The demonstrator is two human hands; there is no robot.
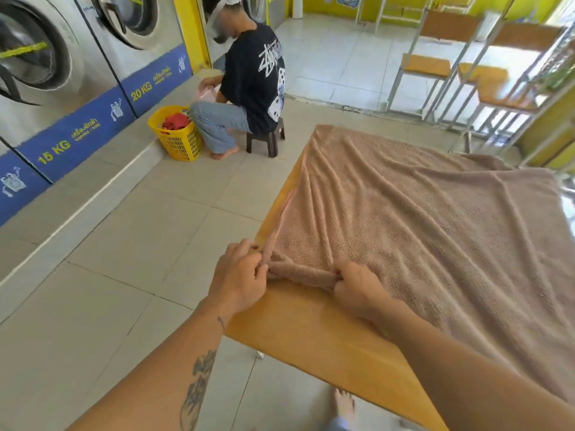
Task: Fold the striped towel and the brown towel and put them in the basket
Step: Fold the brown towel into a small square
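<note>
Fingers [257, 263] of both hands pinch the bunched near edge of the brown towel [420, 228], spread rumpled across the yellow surface [311, 331]; the left hand [239, 275] grips its corner, the right hand [357, 289] just beside it.

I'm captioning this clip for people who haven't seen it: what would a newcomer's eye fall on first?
The big brown towel, spread rumpled over the yellow table at right, dominates. At its near corner the left hand and right hand each grip the bunched edge. At upper left a person sits on a low stool before a row of washing machines.
</note>
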